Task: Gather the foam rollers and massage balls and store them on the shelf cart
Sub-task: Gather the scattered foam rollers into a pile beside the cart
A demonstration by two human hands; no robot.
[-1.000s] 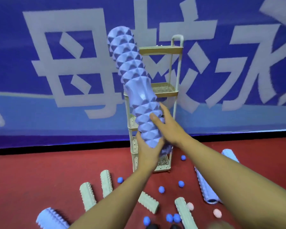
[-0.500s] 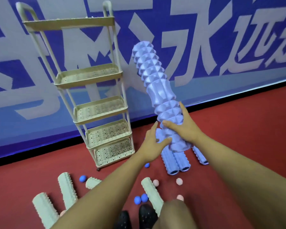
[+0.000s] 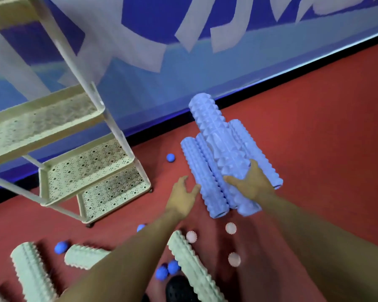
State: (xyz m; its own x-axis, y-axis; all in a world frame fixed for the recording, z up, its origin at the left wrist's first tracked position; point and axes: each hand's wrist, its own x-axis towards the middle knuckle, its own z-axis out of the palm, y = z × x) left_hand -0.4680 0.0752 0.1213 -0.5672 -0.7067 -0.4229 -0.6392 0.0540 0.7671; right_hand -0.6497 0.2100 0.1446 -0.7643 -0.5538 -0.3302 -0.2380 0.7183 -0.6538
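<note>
1. Head view: the right hand [image 3: 252,185], right of centre, curls its fingers over the near end of a purple spiky roller [image 3: 218,140], which lies on top of a bunch of ridged purple rollers [image 3: 202,177] on the red floor [image 3: 314,127].
2. The left hand [image 3: 182,196], just left of them, is spread and holds nothing; its fingertips are next to the leftmost ridged roller.
3. The shelf cart [image 3: 92,171] stands at the left, its visible shelves bare. Pale green rollers [image 3: 192,264], blue balls [image 3: 170,158] and pink balls [image 3: 230,227] lie scattered along the lower frame.
4. To lift well, I judge the left hand should close under the bunch from its side while the right presses down, clamping all the rollers before turning towards the cart.
5. Whether the spiky roller rests fully on the others is unclear. The cart's top is cut off, and motion blur softens everything.
</note>
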